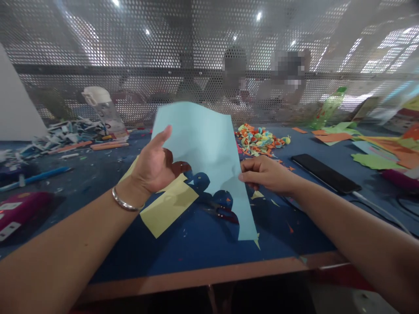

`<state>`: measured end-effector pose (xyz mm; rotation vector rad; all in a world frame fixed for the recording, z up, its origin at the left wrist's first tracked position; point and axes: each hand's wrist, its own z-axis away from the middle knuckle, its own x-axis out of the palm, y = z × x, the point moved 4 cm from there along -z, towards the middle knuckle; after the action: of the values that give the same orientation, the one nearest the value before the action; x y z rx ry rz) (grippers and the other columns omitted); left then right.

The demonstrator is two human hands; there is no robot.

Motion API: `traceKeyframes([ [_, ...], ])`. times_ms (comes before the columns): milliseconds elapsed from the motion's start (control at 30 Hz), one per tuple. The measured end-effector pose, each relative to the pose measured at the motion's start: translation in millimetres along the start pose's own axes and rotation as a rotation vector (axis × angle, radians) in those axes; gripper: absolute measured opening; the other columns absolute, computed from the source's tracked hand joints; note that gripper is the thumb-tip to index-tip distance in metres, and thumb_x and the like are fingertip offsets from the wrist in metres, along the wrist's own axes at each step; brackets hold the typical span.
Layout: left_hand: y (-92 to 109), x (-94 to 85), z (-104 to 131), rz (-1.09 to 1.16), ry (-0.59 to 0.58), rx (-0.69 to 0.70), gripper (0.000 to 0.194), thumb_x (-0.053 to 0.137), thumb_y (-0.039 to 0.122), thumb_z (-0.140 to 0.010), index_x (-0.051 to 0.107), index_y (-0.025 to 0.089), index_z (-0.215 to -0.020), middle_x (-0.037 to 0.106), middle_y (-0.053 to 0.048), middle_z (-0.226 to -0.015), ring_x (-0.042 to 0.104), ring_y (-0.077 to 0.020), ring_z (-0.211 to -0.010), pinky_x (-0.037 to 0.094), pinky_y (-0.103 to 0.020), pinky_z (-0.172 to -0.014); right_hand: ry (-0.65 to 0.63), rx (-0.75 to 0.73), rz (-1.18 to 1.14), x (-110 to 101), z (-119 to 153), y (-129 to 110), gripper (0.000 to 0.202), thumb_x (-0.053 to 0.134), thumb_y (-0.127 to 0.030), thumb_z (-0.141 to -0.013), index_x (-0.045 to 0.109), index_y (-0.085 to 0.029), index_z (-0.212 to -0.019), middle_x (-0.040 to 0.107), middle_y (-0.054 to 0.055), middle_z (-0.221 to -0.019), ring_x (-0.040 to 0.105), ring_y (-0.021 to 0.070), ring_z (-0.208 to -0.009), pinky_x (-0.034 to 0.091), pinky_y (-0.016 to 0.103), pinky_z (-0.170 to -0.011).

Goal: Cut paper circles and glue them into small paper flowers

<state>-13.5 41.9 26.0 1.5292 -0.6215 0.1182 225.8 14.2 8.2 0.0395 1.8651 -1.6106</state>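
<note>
A light blue paper sheet (203, 135) with rounded cut-outs along its lower edge is raised above the blue table. My right hand (266, 174) pinches its right edge between thumb and fingers. At the sheet's left side is my left hand (159, 163), thumb up and fingers apart, partly curled; whether it touches the paper is unclear. Under the left hand lies a yellow paper piece (170, 207). Scissors (221, 211) with dark red handles rest on the table, seen through the gap below the sheet.
Small colourful scraps (260, 139) are heaped behind the right hand. A black phone (324, 172) with a white cable lies right. A clear bottle (106, 111) and paper strips (68, 135) stand back left, a magenta case (24, 211) at left. Perforated metal (147, 56) rises behind.
</note>
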Motion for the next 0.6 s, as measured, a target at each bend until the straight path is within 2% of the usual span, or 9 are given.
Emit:
traceKeyframes([
  [100, 5.5, -10.1, -3.3, -0.032, 0.058, 0.011, 0.034, 0.071, 0.043, -0.082, 0.069, 0.017, -0.103, 0.069, -0.007, -0.077, 0.065, -0.0251, -0.078, 0.053, -0.039, -0.071, 0.008, 0.004, 0.036, -2.9, 0.0, 1.4, 0.021, 0.062, -0.029, -0.079, 0.055, -0.019, -0.062, 0.048, -0.005, -0.054, 0.045, 0.0076, -0.049, 0.039, 0.023, -0.048],
  [167, 4.3, -16.0, -6.9, -0.069, 0.104, 0.022, 0.025, 0.075, 0.035, -0.080, 0.069, 0.017, -0.096, 0.061, -0.001, -0.060, 0.060, -0.0194, -0.064, 0.056, -0.041, -0.074, 0.027, 0.009, 0.067, -5.1, -0.9, 3.1, 0.022, 0.062, -0.030, -0.080, 0.053, -0.020, -0.062, 0.049, -0.005, -0.053, 0.046, 0.0080, -0.048, 0.039, 0.024, -0.049],
  [233, 0.7, -19.0, -10.1, -0.105, 0.122, 0.047, 0.021, 0.076, 0.029, -0.080, 0.068, 0.017, -0.096, 0.053, 0.004, -0.051, 0.055, -0.0156, -0.055, 0.058, -0.042, -0.077, 0.060, 0.009, 0.095, -7.4, -2.2, 4.8, 0.025, 0.062, -0.032, -0.080, 0.051, -0.020, -0.062, 0.050, -0.005, -0.054, 0.048, 0.0089, -0.049, 0.041, 0.024, -0.050],
  [300, -4.4, -18.7, -11.6, -0.136, 0.120, 0.071, 0.023, 0.076, 0.028, -0.079, 0.069, 0.017, -0.098, 0.059, 0.002, -0.057, 0.058, -0.0162, -0.058, 0.060, -0.043, -0.078, 0.108, -0.008, 0.110, -10.0, -3.4, 6.4, 0.027, 0.062, -0.034, -0.082, 0.050, -0.020, -0.062, 0.049, -0.005, -0.054, 0.050, 0.0095, -0.050, 0.041, 0.025, -0.051],
  [367, -9.8, -15.3, -11.3, -0.168, 0.095, 0.080, 0.026, 0.077, 0.026, -0.079, 0.069, 0.017, -0.101, 0.071, -0.005, -0.084, 0.065, -0.0201, -0.075, 0.061, -0.041, -0.077, 0.172, -0.025, 0.105, -13.6, -4.1, 8.9, 0.027, 0.062, -0.036, -0.083, 0.051, -0.020, -0.065, 0.048, -0.005, -0.055, 0.049, 0.0095, -0.049, 0.040, 0.025, -0.051],
  [433, -14.4, -11.8, -10.0, -0.206, 0.074, 0.063, 0.026, 0.078, 0.024, -0.078, 0.070, 0.016, -0.102, 0.071, -0.008, -0.107, 0.067, -0.0233, -0.090, 0.061, -0.039, -0.077, 0.261, -0.040, 0.093, -19.4, -4.0, 11.9, 0.025, 0.062, -0.038, -0.084, 0.055, -0.020, -0.069, 0.050, -0.005, -0.057, 0.048, 0.0097, -0.050, 0.040, 0.026, -0.052],
  [500, -16.1, -10.3, -8.9, -0.242, 0.058, 0.037, 0.025, 0.081, 0.021, -0.075, 0.071, 0.015, -0.097, 0.071, -0.009, -0.104, 0.067, -0.0242, -0.090, 0.061, -0.040, -0.078, 0.350, -0.058, 0.090, -26.6, -3.4, 14.4, 0.023, 0.063, -0.039, -0.084, 0.058, -0.020, -0.073, 0.051, -0.004, -0.059, 0.047, 0.0100, -0.051, 0.040, 0.026, -0.052],
  [600, -11.3, -13.3, -9.2, -0.238, -0.001, 0.038, 0.018, 0.084, 0.017, -0.070, 0.071, 0.014, -0.082, 0.069, -0.006, -0.082, 0.067, -0.0229, -0.084, 0.059, -0.042, -0.083, 0.430, -0.069, 0.090, -36.5, -2.0, 16.7, 0.021, 0.065, -0.039, -0.082, 0.060, -0.020, -0.076, 0.053, -0.003, -0.060, 0.047, 0.0104, -0.051, 0.039, 0.026, -0.050],
])
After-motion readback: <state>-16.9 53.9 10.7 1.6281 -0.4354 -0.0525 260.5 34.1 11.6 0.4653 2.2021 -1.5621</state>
